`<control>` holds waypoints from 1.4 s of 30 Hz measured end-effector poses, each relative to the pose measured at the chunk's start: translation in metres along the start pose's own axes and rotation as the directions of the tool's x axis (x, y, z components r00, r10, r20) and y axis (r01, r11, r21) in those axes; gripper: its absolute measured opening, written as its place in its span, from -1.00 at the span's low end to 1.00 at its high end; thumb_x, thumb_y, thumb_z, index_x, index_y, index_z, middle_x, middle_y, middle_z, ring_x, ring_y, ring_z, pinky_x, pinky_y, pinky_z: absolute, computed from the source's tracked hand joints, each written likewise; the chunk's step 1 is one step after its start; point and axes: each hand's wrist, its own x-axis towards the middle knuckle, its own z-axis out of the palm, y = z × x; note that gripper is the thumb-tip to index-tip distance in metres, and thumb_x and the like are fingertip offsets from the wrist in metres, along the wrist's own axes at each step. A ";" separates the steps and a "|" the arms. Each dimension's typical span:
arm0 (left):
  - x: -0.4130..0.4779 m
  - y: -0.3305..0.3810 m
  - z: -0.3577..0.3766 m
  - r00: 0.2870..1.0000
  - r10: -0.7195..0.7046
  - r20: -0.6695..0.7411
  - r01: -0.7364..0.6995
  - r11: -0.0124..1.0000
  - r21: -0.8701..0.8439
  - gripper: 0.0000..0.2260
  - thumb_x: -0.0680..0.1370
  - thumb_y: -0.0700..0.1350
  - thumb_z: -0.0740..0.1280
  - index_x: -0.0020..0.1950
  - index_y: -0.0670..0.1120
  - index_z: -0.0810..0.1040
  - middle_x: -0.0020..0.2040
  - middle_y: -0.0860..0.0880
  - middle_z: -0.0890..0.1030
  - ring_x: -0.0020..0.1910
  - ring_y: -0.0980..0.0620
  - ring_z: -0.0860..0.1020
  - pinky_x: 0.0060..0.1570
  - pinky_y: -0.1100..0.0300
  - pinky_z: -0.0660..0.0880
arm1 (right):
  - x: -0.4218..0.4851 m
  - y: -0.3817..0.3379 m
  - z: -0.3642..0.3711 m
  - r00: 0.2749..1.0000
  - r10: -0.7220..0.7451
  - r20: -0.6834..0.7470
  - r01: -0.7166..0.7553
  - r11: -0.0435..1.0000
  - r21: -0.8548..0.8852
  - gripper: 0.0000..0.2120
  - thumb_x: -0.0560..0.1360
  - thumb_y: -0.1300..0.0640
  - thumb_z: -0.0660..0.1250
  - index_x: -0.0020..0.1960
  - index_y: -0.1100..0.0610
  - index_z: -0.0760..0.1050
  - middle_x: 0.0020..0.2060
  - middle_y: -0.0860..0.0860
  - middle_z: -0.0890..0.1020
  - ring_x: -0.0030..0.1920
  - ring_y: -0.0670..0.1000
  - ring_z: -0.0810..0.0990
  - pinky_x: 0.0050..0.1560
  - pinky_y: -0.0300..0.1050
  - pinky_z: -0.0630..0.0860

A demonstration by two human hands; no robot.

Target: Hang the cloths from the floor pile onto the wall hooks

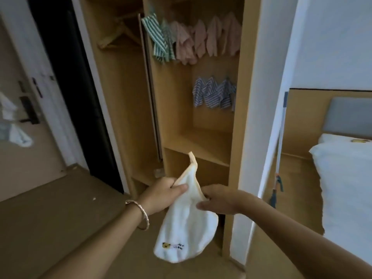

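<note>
A white cloth [187,228] with a beige hem and a small embroidered animal hangs between my hands, low in front of an open wooden wardrobe [211,141]. My left hand [163,193] pinches its upper edge with thumb on top. My right hand [219,199] grips the beige hem on the other side. The cloth's hanging loop [192,158] sticks upward. Inside the wardrobe, green-striped cloths [159,39] and pink cloths [207,40] hang in an upper row, and blue-striped cloths [214,93] hang lower on the back wall. The floor pile is out of view.
A white door [38,101] at the left has white cloths [14,125] hanging by its handle. Beside it is a dark doorway [80,93]. A bed with white bedding [346,190] stands at the right, with a mop [278,170] leaning against the wall.
</note>
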 end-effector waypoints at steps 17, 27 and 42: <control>0.169 -0.065 -0.110 0.926 -0.237 -0.295 0.215 0.971 -0.106 -0.56 0.47 0.31 0.14 -0.11 -0.01 0.58 -0.14 -0.03 0.67 -0.10 -0.04 0.64 0.04 0.02 0.51 | 0.273 -0.026 -0.095 0.902 -0.431 -0.014 0.408 0.841 0.354 -0.57 0.46 -0.38 0.15 -0.02 -0.05 0.53 -0.13 -0.11 0.64 -0.11 -0.09 0.65 0.04 -0.11 0.61; 0.211 -0.138 -0.172 0.758 -0.374 -0.534 0.324 0.927 -0.189 -0.71 0.57 0.19 0.15 -0.01 0.02 0.52 -0.08 -0.02 0.64 -0.05 0.00 0.60 0.04 0.06 0.48 | 0.398 -0.080 -0.078 0.869 -0.495 0.011 0.463 0.821 0.335 -0.56 0.56 -0.26 0.11 0.06 0.07 0.54 -0.06 -0.04 0.65 -0.05 -0.03 0.64 0.13 0.07 0.56; 0.321 -0.277 -0.409 0.661 -0.201 -0.723 0.252 0.967 -0.039 -0.77 0.60 0.04 0.17 -0.20 -0.02 0.40 -0.29 0.03 0.49 -0.27 0.06 0.45 -0.18 0.15 0.38 | 0.653 -0.243 -0.121 0.824 -0.559 -0.095 0.567 0.816 0.115 -0.70 0.59 -0.16 0.14 -0.21 0.00 0.32 -0.28 -0.05 0.48 -0.26 -0.05 0.46 -0.19 -0.09 0.39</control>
